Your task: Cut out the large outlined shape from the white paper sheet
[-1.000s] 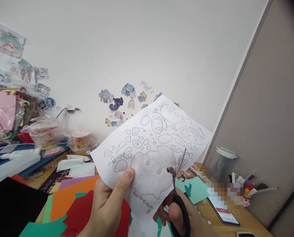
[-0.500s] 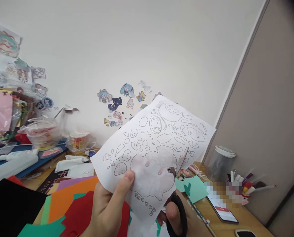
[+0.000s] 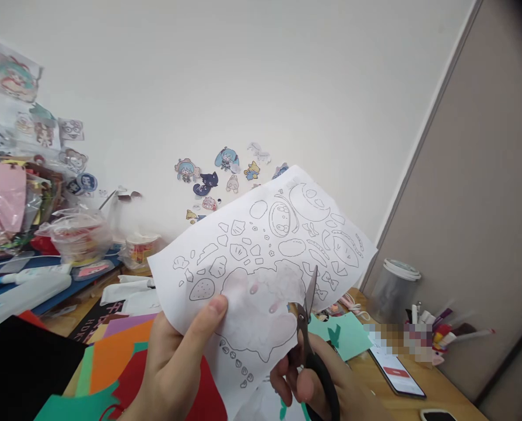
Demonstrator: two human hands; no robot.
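A white sheet (image 3: 243, 251) printed with outlined shapes and a pinkish fluffy figure (image 3: 261, 316) is held up and tilted. My left hand (image 3: 179, 356) pinches its lower left part, thumb on top beside the figure. My right hand (image 3: 313, 380) has its fingers in the handles of black-handled scissors (image 3: 307, 318). The blades point up at the sheet's right part, just right of the figure, where the paper edge is cut. How far apart the blades are is hard to tell.
Coloured paper sheets (image 3: 120, 351) lie at the lower left, beside a black sheet (image 3: 24, 374). At the right are a phone (image 3: 397, 371), a lidded container (image 3: 392, 286) and pens (image 3: 440, 333). Wrapped bowls (image 3: 79, 237) stand back left, stickers (image 3: 228, 161) on the wall.
The sheet and my left hand have shifted left, and the sheet has turned slightly. The scissors have swung more upright, their tip moving left.
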